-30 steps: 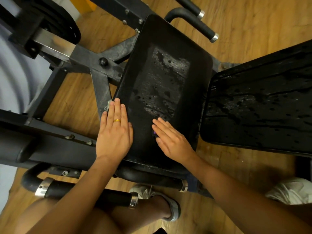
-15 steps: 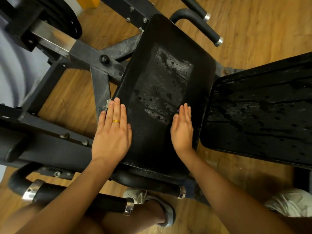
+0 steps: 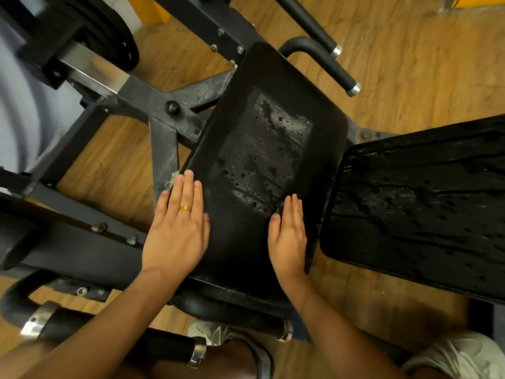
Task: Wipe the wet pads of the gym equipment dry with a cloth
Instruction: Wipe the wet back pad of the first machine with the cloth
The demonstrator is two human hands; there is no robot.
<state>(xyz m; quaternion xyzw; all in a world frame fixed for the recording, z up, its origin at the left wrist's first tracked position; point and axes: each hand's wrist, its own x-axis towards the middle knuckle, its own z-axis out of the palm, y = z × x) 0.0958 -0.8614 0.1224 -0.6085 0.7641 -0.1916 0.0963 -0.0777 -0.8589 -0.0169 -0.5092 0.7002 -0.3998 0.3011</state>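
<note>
— Pad [image 3: 237, 236] sits mid-frame, with a wet patch [image 3: 267, 160] speckled with drops in its upper middle. Second pad [image 3: 423, 209], at the right of the frame, looks wet all over.
— And the hands?
— Left hand [image 3: 177, 228] lies flat on the pad's left edge, fingers [image 3: 188, 190] straight and pressed together, likely bracing it. Right hand [image 3: 288, 236] lies flat near the right edge, fingers [image 3: 293, 212] together too, tips at the patch's lower corner, probably to press a wipe there.
— Cloth?
— Can't tell. A purple speck [image 3: 281, 205] peeks out by the right fingertips; nothing more shows.
</note>
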